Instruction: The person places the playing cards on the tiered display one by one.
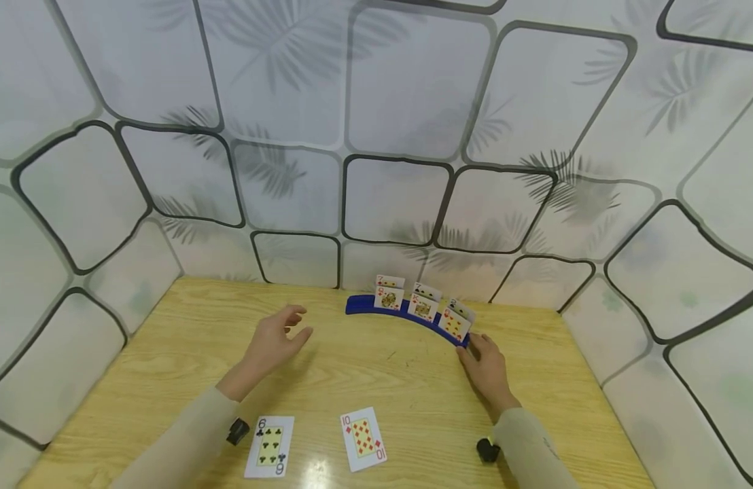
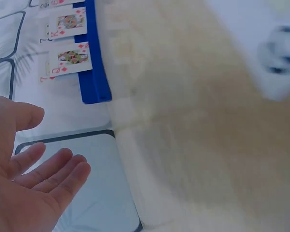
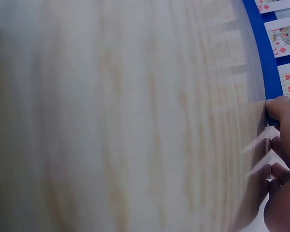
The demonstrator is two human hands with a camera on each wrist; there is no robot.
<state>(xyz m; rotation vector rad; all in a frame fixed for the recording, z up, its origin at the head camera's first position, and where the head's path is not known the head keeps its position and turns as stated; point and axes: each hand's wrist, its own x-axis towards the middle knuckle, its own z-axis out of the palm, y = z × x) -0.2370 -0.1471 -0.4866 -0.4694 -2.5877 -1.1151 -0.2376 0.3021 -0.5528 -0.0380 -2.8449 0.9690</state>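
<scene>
A curved blue card holder [image 1: 360,303] stands toward the back of the table with playing cards upright in it. In front are a queen of diamonds [image 1: 389,298], a king of diamonds [image 1: 423,308] and a hearts card [image 1: 454,325]; behind them show two sevens and a two, partly covered. My right hand [image 1: 488,367] pinches the holder's right end, thumb [image 3: 279,107] on the front side. To the left of the holder, my left hand [image 1: 277,341] is held over the table, fingers relaxed and apart from the thumb, holding nothing.
Nearer me, a six of clubs [image 1: 269,447] and a ten of diamonds [image 1: 363,439] lie face up on the wooden table [image 1: 327,380]. A patterned wall covering [image 1: 401,204] rises right behind the holder and along both sides. Black wrist cameras [image 1: 488,449] sit under both forearms.
</scene>
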